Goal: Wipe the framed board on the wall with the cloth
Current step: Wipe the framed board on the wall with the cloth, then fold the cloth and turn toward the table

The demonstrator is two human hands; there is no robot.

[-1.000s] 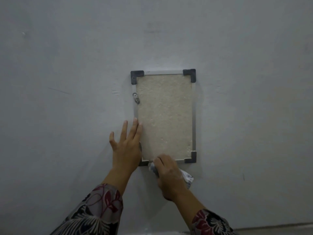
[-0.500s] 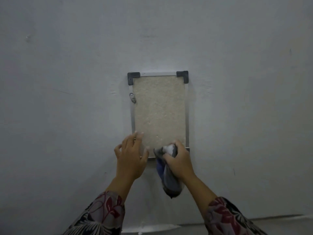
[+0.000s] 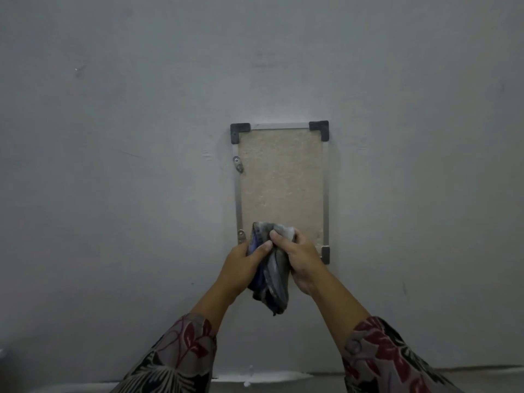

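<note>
- Head view: the framed board (image 3: 280,182) is hanging upright on the pale grey wall (image 3: 113,165), a tall beige panel inside a thin metal frame with black corner caps at the two top corners.
- Its top edge and both long side edges are showing bare; the lower edge is lying behind the hands, with only the lower right corner piece (image 3: 325,254) peeking out just beside the right wrist.
- Two small metal brackets are sitting on the left frame edge, the upper bracket (image 3: 237,163) near the top and the lower bracket (image 3: 241,235) just left of the cloth.
- The grey and blue cloth (image 3: 272,268) is bunching in front of the board's lower part, its tail hanging down past the bottom of the frame.
- The left hand (image 3: 246,265) is curling around the cloth from the left, thumb pressing on its fold.
- The right hand (image 3: 300,258) is gripping the cloth's upper bunch from the right, fingers closing over it.
- Both floral sleeves (image 3: 181,355) are reaching up from below.
- Plain wall is spreading wide on every side of the frame, and most of the panel above the cloth is lying uncovered.
- A pale strip where the wall meets the floor (image 3: 255,377) is running along the bottom.
</note>
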